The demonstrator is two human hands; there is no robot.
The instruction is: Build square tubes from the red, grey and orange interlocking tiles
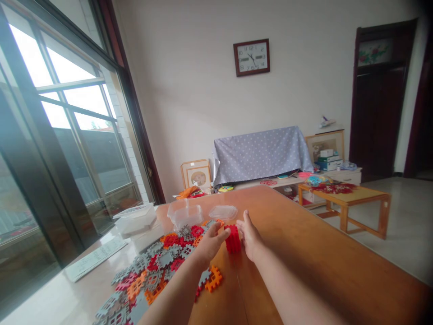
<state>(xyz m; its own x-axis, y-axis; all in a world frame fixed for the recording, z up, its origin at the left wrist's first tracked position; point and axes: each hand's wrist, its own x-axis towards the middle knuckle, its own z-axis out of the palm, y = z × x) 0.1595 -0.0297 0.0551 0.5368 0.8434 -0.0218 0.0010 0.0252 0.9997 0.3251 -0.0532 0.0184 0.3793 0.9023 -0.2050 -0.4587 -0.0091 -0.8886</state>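
Tipping risk: the upright red stack (232, 239) could topple if one hand pushes harder than the other.
Scatter risk: a sideways sweep of the left forearm could drag the loose interlocking pieces (165, 258).
Stack position: on the wooden table (297, 257), between both hands.
Left hand (211, 241): turned inward, fingers loosely open, thumb at the stack; contact cannot be confirmed.
Right hand (250, 237): open, thumb raised, fingers near the stack, no grip visible.

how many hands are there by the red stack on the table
2: the left hand beside the red stack on its left, and the right hand on its right. No others show.
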